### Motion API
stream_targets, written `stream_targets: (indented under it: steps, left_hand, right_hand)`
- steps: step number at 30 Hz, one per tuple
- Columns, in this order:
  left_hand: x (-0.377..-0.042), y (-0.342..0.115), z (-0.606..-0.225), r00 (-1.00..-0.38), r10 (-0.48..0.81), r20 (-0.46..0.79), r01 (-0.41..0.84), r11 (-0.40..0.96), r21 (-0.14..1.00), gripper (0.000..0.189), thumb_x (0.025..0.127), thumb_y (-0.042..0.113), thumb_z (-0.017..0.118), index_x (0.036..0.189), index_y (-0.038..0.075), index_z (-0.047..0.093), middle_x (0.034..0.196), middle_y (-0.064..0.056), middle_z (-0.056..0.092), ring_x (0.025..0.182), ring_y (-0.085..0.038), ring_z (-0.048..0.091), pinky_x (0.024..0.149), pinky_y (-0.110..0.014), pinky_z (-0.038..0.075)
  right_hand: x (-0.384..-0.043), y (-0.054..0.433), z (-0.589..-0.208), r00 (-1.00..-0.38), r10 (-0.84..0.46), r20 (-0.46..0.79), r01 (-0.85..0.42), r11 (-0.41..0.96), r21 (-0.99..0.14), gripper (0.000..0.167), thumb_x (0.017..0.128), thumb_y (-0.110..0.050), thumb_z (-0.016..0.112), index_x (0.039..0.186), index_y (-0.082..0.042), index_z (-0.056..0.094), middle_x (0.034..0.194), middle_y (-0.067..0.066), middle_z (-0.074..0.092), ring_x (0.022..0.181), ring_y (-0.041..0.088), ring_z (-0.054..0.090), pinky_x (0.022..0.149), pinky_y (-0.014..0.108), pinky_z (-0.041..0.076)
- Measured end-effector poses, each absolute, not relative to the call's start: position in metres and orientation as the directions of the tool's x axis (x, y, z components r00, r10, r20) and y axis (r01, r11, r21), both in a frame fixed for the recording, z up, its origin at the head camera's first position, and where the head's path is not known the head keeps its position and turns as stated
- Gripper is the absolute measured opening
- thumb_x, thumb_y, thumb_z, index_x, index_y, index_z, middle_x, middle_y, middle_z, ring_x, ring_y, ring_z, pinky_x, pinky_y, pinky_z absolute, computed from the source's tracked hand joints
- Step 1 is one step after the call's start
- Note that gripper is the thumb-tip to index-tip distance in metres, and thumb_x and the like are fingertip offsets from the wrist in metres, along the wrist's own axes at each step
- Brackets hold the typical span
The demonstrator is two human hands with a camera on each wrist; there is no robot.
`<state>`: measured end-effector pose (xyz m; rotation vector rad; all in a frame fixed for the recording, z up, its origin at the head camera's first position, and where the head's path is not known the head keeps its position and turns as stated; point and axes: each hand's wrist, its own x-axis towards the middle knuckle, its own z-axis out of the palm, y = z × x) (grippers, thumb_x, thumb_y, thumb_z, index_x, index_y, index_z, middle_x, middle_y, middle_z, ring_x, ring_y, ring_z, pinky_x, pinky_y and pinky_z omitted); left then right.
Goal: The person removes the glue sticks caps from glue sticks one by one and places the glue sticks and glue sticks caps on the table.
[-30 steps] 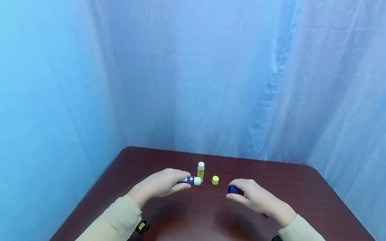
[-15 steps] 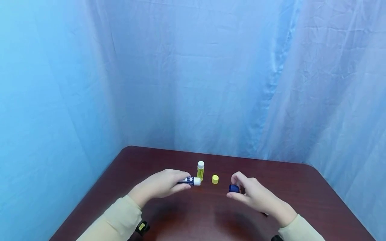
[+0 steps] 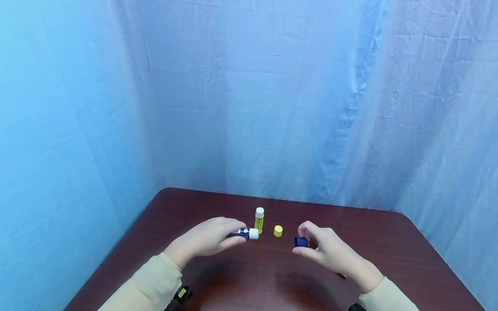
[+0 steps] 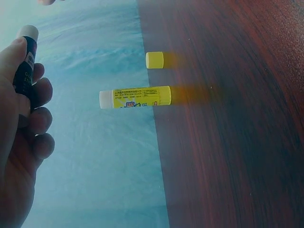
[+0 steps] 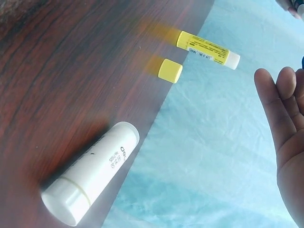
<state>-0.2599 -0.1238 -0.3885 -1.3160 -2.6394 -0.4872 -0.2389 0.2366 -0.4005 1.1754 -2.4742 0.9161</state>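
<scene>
My left hand (image 3: 208,237) holds a dark blue glue stick (image 3: 242,233) sideways above the table, its white end pointing right. In the left wrist view, the fingers curl round this glue stick (image 4: 26,69). To the right, my right hand (image 3: 330,250) pinches a dark blue cap (image 3: 301,242) between thumb and fingers, apart from the glue stick. Beyond the hands a yellow glue stick (image 3: 259,222) stands upright, uncapped, with a white top. Its yellow cap (image 3: 278,231) sits beside it. In the right wrist view the blue cap is almost wholly out of frame.
A white glue stick (image 5: 92,171) with a cap is on the table near my right wrist; in the head view the wrist mostly hides it. The dark red-brown table (image 3: 202,207) has rounded far corners. Blue curtains (image 3: 272,108) hang behind and at both sides.
The right hand's upper fingers have lifted and spread a little, showing more of the blue cap. The cap has risen very slightly. The left hand and its glue stick stay almost still.
</scene>
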Motion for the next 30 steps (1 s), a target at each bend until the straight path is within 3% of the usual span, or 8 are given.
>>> stream_targets:
  steps: [9, 16, 21, 25, 30]
  left_hand:
    - [-0.259, -0.125, -0.390, -0.566, 0.747, 0.348, 0.823, 0.538, 0.183, 0.029, 0.106, 0.047, 0.049, 0.113, 0.023, 0.063, 0.094, 0.016, 0.050, 0.080, -0.005, 0.048, 0.074, -0.026, 0.043]
    - [-0.259, -0.123, -0.391, -0.544, 0.732, 0.411, 0.831, 0.537, 0.144, 0.025, 0.106, 0.045, 0.051, 0.102, 0.023, 0.062, 0.094, 0.014, 0.047, 0.078, -0.005, 0.045, 0.070, -0.024, 0.041]
    - [-0.258, -0.123, -0.391, -0.567, 0.724, 0.394, 0.818, 0.553, 0.161, 0.023, 0.103, 0.042, 0.059, 0.110, 0.022, 0.065, 0.096, 0.013, 0.050, 0.081, -0.005, 0.047, 0.073, -0.025, 0.044]
    - [-0.259, -0.123, -0.392, -0.548, 0.723, 0.421, 0.826, 0.546, 0.137, 0.024, 0.099, 0.040, 0.067, 0.115, 0.022, 0.069, 0.100, 0.012, 0.052, 0.088, -0.006, 0.048, 0.080, -0.027, 0.044]
    - [-0.259, -0.121, -0.391, -0.518, 0.703, 0.487, 0.833, 0.545, 0.100, 0.021, 0.096, 0.038, 0.070, 0.110, 0.022, 0.072, 0.098, 0.011, 0.050, 0.087, -0.008, 0.047, 0.078, -0.028, 0.042]
  right_hand:
    - [-0.235, 0.237, -0.394, -0.640, -0.603, 0.476, -0.767, 0.457, -0.451, 0.029, 0.092, -0.027, 0.078, 0.106, -0.023, 0.053, 0.070, -0.016, 0.046, 0.055, -0.002, 0.040, 0.046, 0.019, 0.038]
    - [-0.235, 0.238, -0.390, -0.632, -0.589, 0.504, -0.774, 0.445, -0.450, 0.032, 0.091, -0.023, 0.080, 0.108, -0.024, 0.054, 0.070, -0.015, 0.049, 0.055, -0.002, 0.041, 0.047, 0.018, 0.037]
    - [-0.234, 0.239, -0.387, -0.647, -0.569, 0.508, -0.759, 0.417, -0.500, 0.035, 0.089, -0.015, 0.081, 0.109, -0.019, 0.053, 0.073, -0.013, 0.057, 0.056, 0.002, 0.047, 0.047, 0.020, 0.040]
    - [-0.235, 0.242, -0.388, -0.662, -0.558, 0.500, -0.744, 0.408, -0.529, 0.038, 0.086, -0.009, 0.082, 0.109, -0.016, 0.052, 0.076, -0.011, 0.062, 0.056, 0.004, 0.051, 0.048, 0.022, 0.043]
    - [-0.237, 0.244, -0.388, -0.631, -0.552, 0.546, -0.774, 0.394, -0.496, 0.041, 0.082, -0.003, 0.084, 0.106, -0.012, 0.053, 0.074, -0.010, 0.061, 0.056, 0.004, 0.051, 0.050, 0.022, 0.043]
